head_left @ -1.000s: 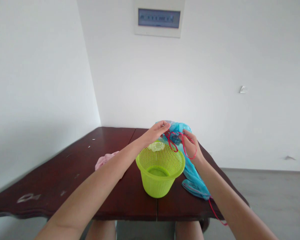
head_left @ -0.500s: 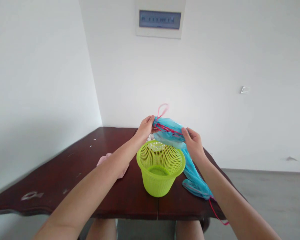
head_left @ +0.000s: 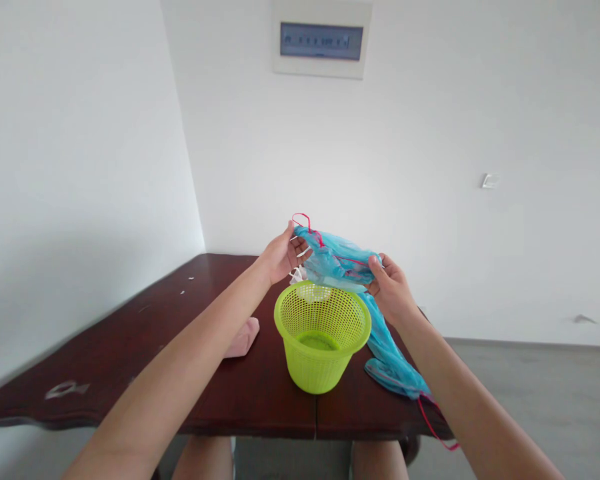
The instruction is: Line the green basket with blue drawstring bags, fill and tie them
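Observation:
A crumpled, see-through blue drawstring bag (head_left: 337, 257) with a pink cord hangs above the back rim of a lime-green plastic basket (head_left: 316, 363). At the bag's left end, my left hand (head_left: 281, 255) holds its edge by the thumb, the other fingers spread behind it. My right hand (head_left: 391, 288) pinches the opposite end between thumb and fingers. The perforated basket stands upright, and no contents show inside it. Right of the basket, a second blue bag (head_left: 393, 360) lies on the table, its pink cord hanging over the front edge.
The dark red wooden table (head_left: 260, 407) has a wavy front edge. A folded pink cloth (head_left: 243, 339) lies partly behind my left forearm. Something white (head_left: 297, 275) sits behind the basket. White walls stand close at the left and back.
My left hand has moved left and slightly up, its fingers now more spread. The bag is stretched wider and its pink loop has shifted left. The basket stays put.

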The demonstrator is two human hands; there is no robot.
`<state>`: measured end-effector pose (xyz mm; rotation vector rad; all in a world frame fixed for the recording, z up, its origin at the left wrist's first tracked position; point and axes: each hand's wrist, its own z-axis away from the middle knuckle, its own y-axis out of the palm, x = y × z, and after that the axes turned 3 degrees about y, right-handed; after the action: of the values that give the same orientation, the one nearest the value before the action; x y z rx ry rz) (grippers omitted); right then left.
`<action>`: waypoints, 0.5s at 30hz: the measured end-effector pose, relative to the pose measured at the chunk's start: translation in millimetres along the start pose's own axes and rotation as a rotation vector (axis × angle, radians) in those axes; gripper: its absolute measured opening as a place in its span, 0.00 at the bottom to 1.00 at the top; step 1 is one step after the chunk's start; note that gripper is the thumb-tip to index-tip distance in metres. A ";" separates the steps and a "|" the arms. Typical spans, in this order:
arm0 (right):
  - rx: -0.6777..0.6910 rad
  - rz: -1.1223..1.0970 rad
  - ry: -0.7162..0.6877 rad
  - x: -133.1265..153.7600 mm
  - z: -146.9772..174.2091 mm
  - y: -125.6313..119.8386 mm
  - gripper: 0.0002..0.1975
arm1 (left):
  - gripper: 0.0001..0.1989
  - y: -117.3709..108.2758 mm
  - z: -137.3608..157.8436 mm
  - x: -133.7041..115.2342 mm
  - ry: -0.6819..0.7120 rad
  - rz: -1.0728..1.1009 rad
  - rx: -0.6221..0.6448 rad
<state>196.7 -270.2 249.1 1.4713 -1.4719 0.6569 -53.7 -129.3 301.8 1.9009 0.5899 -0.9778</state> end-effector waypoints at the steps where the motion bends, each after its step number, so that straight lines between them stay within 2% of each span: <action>1: 0.023 0.010 0.000 1.0 1.3 0.7 0.32 | 0.26 0.0 2.8 -1.4 -0.010 -0.048 0.082; 3: 0.085 0.041 0.004 2.7 4.2 3.9 0.32 | 0.32 3.5 9.4 -0.3 -0.029 -0.148 0.230; 5: 0.173 0.085 0.023 3.7 7.2 8.8 0.31 | 0.35 11.4 15.9 6.5 -0.048 -0.221 0.303; 9: 0.287 0.241 0.043 1.8 10.6 16.5 0.29 | 0.31 32.2 19.9 27.2 -0.039 -0.263 0.243; 12: 0.208 0.399 -0.005 -3.2 8.7 14.2 0.29 | 0.19 41.1 14.2 35.3 -0.053 -0.195 0.193; 15: 0.106 0.512 0.002 -8.1 5.1 4.7 0.22 | 0.10 39.9 8.4 34.4 -0.071 -0.137 0.180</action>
<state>189.9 -270.2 240.9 1.1678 -1.8548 1.0546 -8.6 -155.7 291.0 1.9939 0.6144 -1.2172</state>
